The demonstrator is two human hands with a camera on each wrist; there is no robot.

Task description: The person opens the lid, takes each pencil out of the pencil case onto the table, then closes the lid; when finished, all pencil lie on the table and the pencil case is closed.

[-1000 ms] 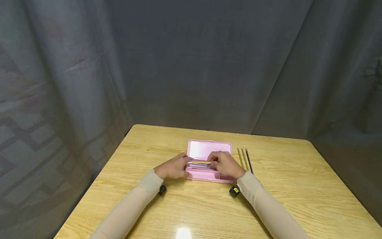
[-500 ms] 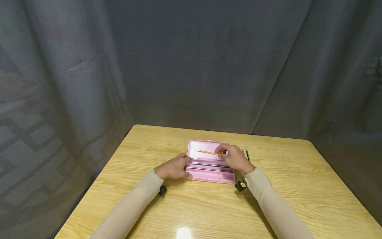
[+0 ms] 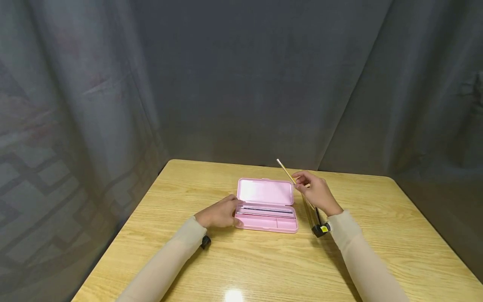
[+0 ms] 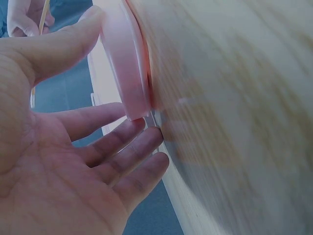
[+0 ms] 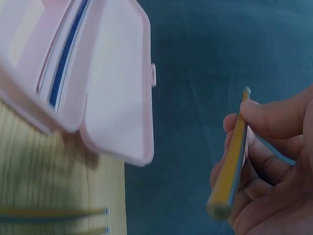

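Note:
An open pink pencil case (image 3: 266, 230) lies on the table, its lid (image 3: 264, 191) folded back. Inside is a slim dark blue, pencil-like item (image 5: 68, 54). My left hand (image 3: 219, 212) holds the case by its left end; in the left wrist view the thumb is on one corner and fingertips touch the other. Above the table, right of the lid, my right hand (image 3: 315, 193) pinches a yellow pencil (image 5: 232, 161) between thumb and fingers. The pencil is tilted, its pale end up and to the left. The right hand partly covers pencils lying below it.
Yellow pencils (image 5: 49, 213) and a dark pencil (image 3: 318, 216) lie on the wooden table (image 3: 241, 260), right of the case. Grey curtains (image 3: 241, 84) hang behind the table and at its sides.
My right hand has lifted the yellow pencil out of the case and carried it right, turning it from level to slanted. The left hand has stayed at the case's left end.

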